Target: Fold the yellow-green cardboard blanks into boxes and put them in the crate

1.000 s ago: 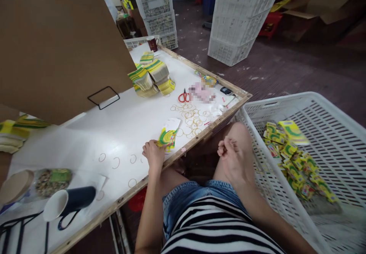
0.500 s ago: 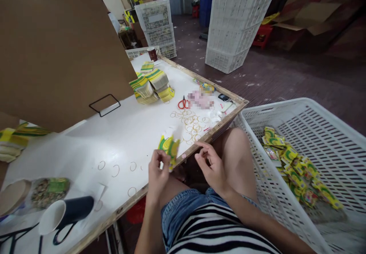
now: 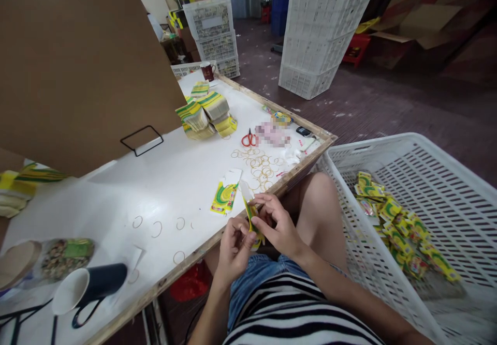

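Between my two hands, just off the table's front edge, is a small yellow-green carton [image 3: 249, 210] with a white flap sticking up. My left hand [image 3: 236, 249] pinches its lower end. The fingers of my right hand [image 3: 277, 226] close on its right side. Flat on the white tabletop, just beyond my hands, lies another yellow-green carton [image 3: 225, 195] with its white end flap turned away from me. Loose rubber bands [image 3: 262, 169] are spread to the right of it. Red-handled scissors [image 3: 249, 139] lie behind the bands.
Stacks of flat yellow-green cartons [image 3: 207, 112] sit farther back on the table. To my right stands a white plastic crate [image 3: 423, 140] with several filled cartons [image 3: 404, 231]. A dark blue mug [image 3: 106, 283] lies at left, and a large cardboard box [image 3: 85, 65] stands behind.
My left hand has moved right to meet my right hand, and both now grip one carton. Another carton now shows lying on the table where the left hand's blurred carton was.
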Available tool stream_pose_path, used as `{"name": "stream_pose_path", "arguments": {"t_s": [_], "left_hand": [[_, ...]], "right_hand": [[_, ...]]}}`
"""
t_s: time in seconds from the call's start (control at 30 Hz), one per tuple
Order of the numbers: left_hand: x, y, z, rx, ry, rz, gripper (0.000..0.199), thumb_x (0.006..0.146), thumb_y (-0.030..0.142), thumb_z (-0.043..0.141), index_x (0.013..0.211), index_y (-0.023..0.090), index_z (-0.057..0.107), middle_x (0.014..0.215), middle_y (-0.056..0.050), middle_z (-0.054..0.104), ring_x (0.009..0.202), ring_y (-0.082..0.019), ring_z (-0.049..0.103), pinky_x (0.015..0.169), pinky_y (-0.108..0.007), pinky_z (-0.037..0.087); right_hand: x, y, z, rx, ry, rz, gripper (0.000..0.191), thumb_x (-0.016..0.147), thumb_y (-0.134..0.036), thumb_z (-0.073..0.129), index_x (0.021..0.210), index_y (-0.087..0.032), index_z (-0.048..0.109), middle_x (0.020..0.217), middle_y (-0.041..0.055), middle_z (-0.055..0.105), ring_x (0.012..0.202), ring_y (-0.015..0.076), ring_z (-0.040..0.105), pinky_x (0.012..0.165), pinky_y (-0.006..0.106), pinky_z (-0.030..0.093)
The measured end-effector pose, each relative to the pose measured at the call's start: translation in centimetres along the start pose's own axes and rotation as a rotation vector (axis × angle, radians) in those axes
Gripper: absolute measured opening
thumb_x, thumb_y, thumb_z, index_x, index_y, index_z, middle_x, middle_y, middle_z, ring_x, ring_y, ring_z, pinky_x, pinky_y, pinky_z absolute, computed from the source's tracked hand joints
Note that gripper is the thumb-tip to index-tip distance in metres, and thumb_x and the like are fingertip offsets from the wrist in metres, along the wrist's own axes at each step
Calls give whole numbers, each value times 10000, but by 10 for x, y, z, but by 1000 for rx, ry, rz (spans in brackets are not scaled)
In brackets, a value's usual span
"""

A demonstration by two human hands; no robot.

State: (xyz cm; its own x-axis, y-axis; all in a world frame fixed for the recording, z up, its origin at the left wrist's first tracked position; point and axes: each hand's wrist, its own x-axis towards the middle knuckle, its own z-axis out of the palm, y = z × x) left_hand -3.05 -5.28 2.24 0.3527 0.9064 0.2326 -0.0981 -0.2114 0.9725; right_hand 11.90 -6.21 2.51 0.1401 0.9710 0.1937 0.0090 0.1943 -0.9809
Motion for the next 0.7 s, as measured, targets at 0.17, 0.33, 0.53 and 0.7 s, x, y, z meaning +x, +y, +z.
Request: {"name": "stream_pose_path", "arguments": {"t_s": [0.17,0.33,0.53,0.7], "left_hand": [[4,-4,-1,-271,-109,-149,243,851,362,667,994,229,523,851,4,522,741,-127,508,677,-235,439],[14,-13,4,-513,-202,-440,519,805,537,663,1185,188,605,1038,-94,661,971,-244,621,837,-340,486],[15,-21,14,-603,-110,-569,487,697,422,800,1087,154,679,904,-87,740,908,-272,692,813,-357,528],[14,-33,16,-540,128,-560,466,690,435,804,1042,163,664,886,-67,750,865,-250,706,791,-349,546]], "right_hand": [[-1,6,-2,70,102,-29,305,859,-252,640,1111,-256,467,826,-23,502,677,121,477,568,222,399],[-4,9,0,29,74,-73,247,873,-234,629,1060,-254,469,794,-35,458,677,111,485,587,211,423],[-7,12,-2,-85,187,-132,254,869,-234,605,1097,-251,493,856,-14,482,637,112,451,578,230,429],[-6,18,-8,-156,143,17,189,864,-327,604,1007,-204,595,888,31,575,726,156,514,659,268,475]]}}
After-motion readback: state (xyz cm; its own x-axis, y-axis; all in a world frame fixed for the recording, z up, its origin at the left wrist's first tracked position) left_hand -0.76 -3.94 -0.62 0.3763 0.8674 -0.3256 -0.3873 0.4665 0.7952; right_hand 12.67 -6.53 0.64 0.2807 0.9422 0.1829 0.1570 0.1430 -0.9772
